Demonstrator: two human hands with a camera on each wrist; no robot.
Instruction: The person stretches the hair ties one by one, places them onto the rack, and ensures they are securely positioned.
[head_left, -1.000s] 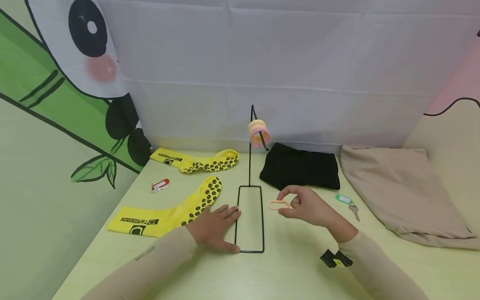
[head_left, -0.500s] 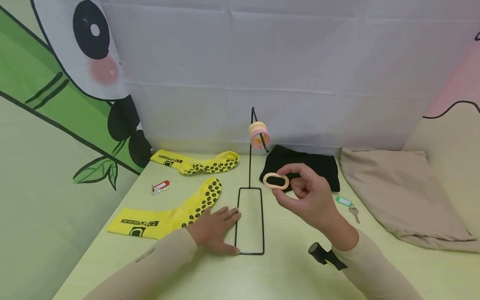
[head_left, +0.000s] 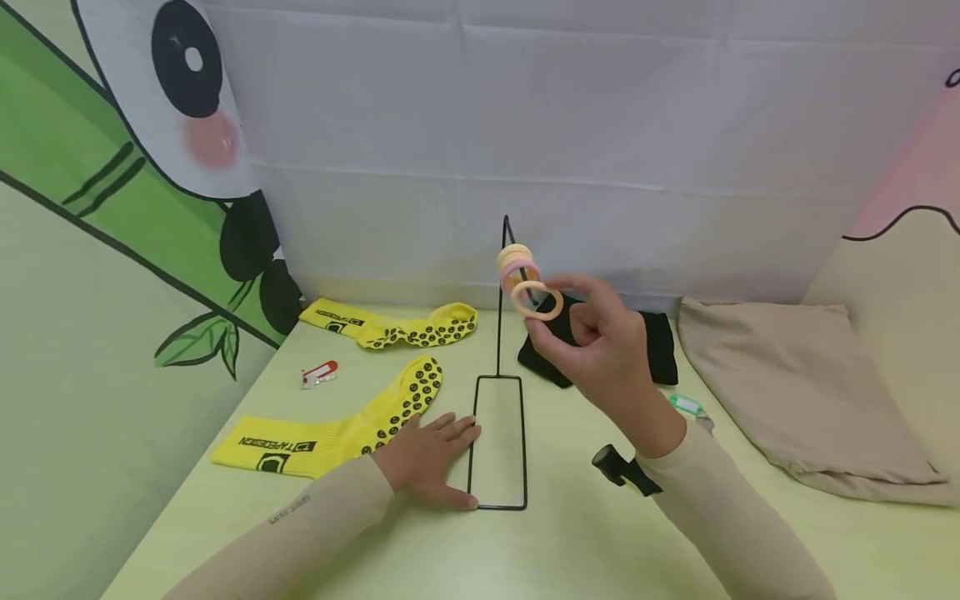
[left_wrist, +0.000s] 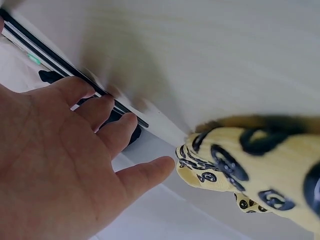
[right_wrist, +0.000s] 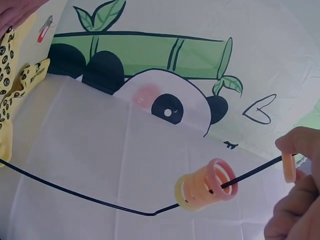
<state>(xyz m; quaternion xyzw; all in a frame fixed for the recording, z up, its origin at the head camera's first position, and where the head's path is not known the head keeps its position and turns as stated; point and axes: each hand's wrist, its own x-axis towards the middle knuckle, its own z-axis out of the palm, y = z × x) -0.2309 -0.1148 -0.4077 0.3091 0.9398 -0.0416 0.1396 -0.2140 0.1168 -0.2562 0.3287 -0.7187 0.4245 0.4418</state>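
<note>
1. Pinching an orange ring (head_left: 545, 305) between thumb and fingertips, my right hand (head_left: 600, 350) sits just right of centre in the head view, raised above the table (head_left: 570, 542).
2. That ring is at the free tip of the black wire stand's (head_left: 500, 367) hook; in the right wrist view the ring (right_wrist: 288, 167) sits on the very end of the wire, at the right edge of the frame.
3. Further along the hook hangs a stack of rings (head_left: 517, 265), pale yellow to pink, apart from the one I hold; the right wrist view shows them bunched together low in the frame (right_wrist: 206, 185).
4. My left hand (head_left: 427, 454) lies flat and relaxed on the table at lower centre, fingers straight, holding nothing.
5. Its fingertips touch the left side of the stand's rectangular wire base; the left wrist view shows the fingers (left_wrist: 112, 132) lying against the black wire.
6. Just left of that hand lies a yellow sock (head_left: 330, 421) with black dots, its toe close to my little finger (left_wrist: 235, 167).
7. A second yellow sock (head_left: 390, 323) lies further back, left of centre, with a red key tag (head_left: 320, 372) between the two.
8. Behind my right hand is a folded black cloth (head_left: 660, 346); a green key tag (head_left: 686, 404) lies right of my wrist, and a beige cloth (head_left: 810, 392) fills the right side.
</note>
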